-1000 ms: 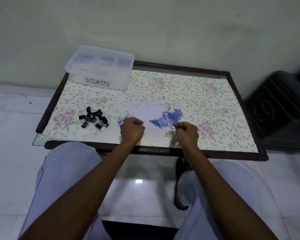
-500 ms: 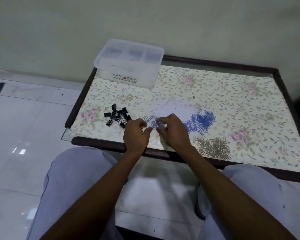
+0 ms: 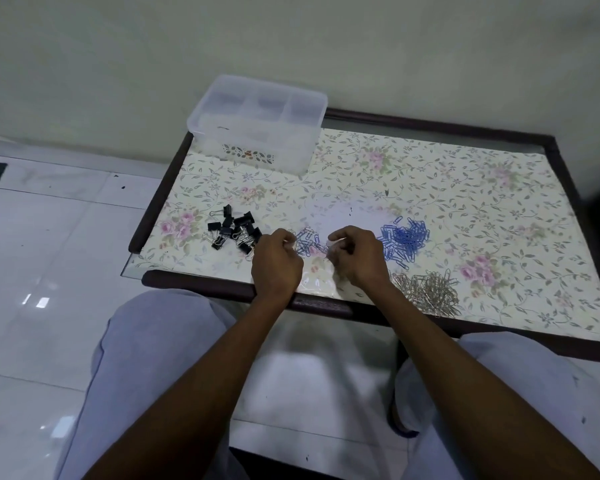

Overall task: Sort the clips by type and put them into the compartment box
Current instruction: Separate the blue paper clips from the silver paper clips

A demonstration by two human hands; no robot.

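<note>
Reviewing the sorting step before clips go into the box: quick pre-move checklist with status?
1. Black binder clips grouped apart: ok.
2. Blue paper clips in their own pile: ok.
3. Silver paper clips in their own pile: ok.
4. Mixed pile between the hands fully sorted: not ok.
5. Left hand and right hand free: cannot tell, fingers curled at the mixed pile.
6. Compartment box open: cannot tell.

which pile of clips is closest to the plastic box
The black binder clips, at the table's left, lie nearest the compartment box. The blue pile and silver pile sit farther right.
</note>
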